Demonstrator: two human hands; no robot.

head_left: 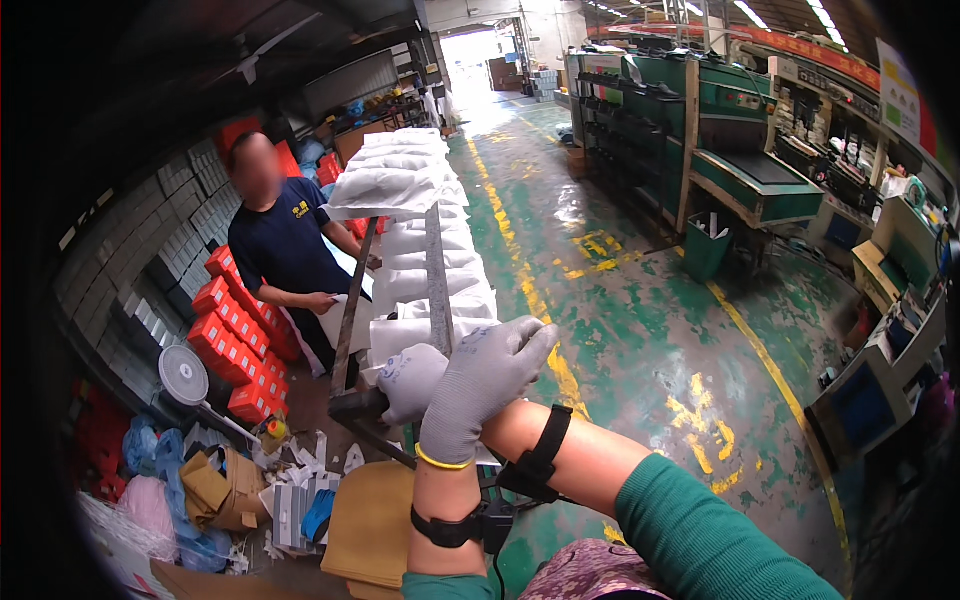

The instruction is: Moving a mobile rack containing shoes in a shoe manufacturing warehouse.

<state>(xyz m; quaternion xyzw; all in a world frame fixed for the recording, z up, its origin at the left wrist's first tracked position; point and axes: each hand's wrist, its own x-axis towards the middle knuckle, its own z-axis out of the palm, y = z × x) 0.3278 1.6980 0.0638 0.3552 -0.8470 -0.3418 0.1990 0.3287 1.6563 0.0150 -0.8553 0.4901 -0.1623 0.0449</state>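
head view: the long row of white, creased, sheet-like coverings [430,262] runs away from the wearer, beyond the near end of a dark gray metal frame [438,285], and looks well laid out along its length, so that part seems done. what lies under the coverings is hidden, so how much is left cannot be told. the forearms cross. the left hand [485,375], in a gray knit glove with a yellow cuff, is in front, its fingers curled in narrowly; nothing shows in it, though its palm is hidden. the right hand [410,383], in a matching gray glove, is just beside the frame's near corner; its fingers are mostly hidden, so i cannot tell whether it grips the frame. on the row's left, a co-worker in a dark blue shirt [285,240] holds a loose white sheet [338,325], apart from the row, which suggests the work is not wholly finished.
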